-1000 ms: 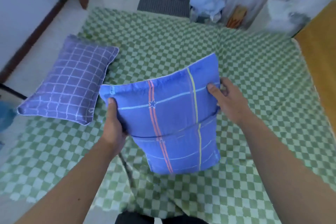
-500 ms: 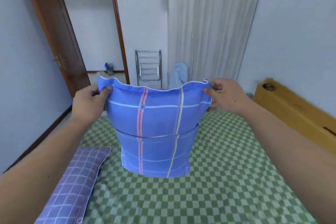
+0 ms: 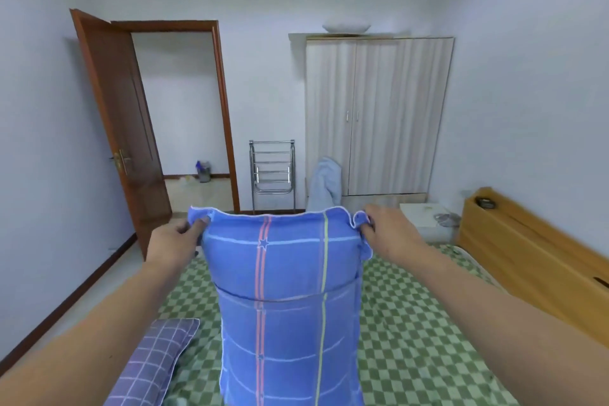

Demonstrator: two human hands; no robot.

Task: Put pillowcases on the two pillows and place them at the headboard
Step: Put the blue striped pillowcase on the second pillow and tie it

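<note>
Purple pillow [image 3: 155, 362] blocks left; checkered bed [image 3: 412, 323] open right; headboard [image 3: 527, 260] beyond.

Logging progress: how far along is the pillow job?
Done: both pillows look cased; the purple grid pillow lies on the bed. In hand: left hand and right hand pinch the top corners of the blue pillow, held upright. Left: neither pillow sits at the wooden headboard yet.
</note>
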